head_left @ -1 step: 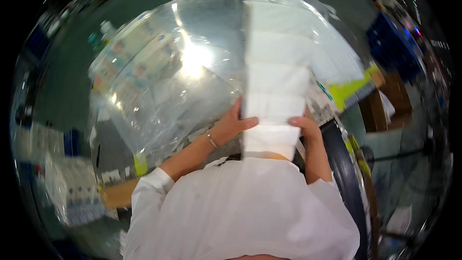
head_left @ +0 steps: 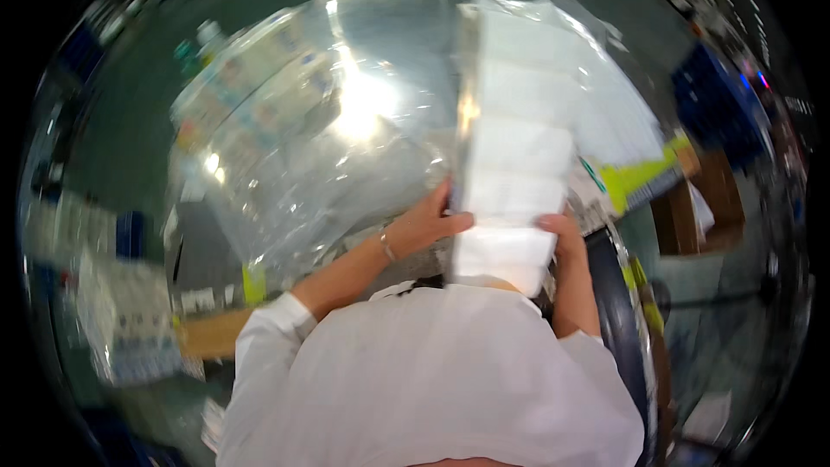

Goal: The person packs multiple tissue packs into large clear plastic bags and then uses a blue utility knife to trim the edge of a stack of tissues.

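Note:
A long, white, segmented pack point(head_left: 514, 151) reaches from close to my body toward the far side of the table, and its surface is a bright blur. My left hand point(head_left: 435, 223) grips its left edge near the close end, thumb on top. On the opposite edge, my right hand point(head_left: 566, 233) holds it the same way; its other fingers are hidden under the pack. Shiny clear plastic runs along the pack's left side. Left of the pack, a large clear plastic sheet point(head_left: 294, 207) spreads over several printed packs point(head_left: 281, 78).
White flat sheets point(head_left: 618, 117) fan out right of the pack, beside a yellow-green strip point(head_left: 640, 177). An open cardboard box point(head_left: 731, 207) and a blue crate point(head_left: 713, 99) stand further right. Plastic-wrapped packs point(head_left: 130, 320) are stacked at the left.
The white pack and both hands sit slightly further right in the picture, as does most of the table. A glinting plastic edge shows more on the pack's left side. Both hands keep their hold.

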The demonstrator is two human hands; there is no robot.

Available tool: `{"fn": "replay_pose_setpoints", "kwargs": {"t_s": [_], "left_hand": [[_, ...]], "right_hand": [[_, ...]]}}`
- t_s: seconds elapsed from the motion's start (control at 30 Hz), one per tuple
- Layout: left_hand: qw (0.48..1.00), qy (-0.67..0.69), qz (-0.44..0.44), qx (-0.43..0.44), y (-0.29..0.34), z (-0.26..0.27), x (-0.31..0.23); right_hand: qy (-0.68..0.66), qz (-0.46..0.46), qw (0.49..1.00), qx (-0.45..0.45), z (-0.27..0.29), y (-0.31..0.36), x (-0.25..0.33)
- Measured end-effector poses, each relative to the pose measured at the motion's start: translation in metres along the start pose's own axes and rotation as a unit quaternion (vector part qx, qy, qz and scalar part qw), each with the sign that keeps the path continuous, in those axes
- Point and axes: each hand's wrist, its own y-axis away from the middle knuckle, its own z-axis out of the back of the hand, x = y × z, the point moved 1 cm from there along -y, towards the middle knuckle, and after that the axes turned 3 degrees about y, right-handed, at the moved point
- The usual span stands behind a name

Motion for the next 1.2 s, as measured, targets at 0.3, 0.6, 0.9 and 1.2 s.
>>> {"fn": "replay_pose_setpoints", "kwargs": {"t_s": [0.3,0.6,0.9,1.2], "left_hand": [[0.659,-0.673,0.08,-0.327,0.125,0.124,0.028],[0.642,-0.651,0.26,-0.31,0.156,0.214,0.101],[0.746,-0.466,-0.005,-0.476,0.153,0.238,0.046],[0.785,-0.228,-0.233,-0.527,0.169,0.154,-0.057]], "right_hand": [[-0.086,-0.099,0.991,-0.033,0.074,0.002,-0.027],[-0.002,-0.225,0.971,0.085,0.021,-0.041,-0.039],[0.078,-0.326,0.921,0.2,-0.056,-0.089,-0.058],[-0.015,-0.383,0.842,0.379,-0.195,-0.084,-0.04]]}}
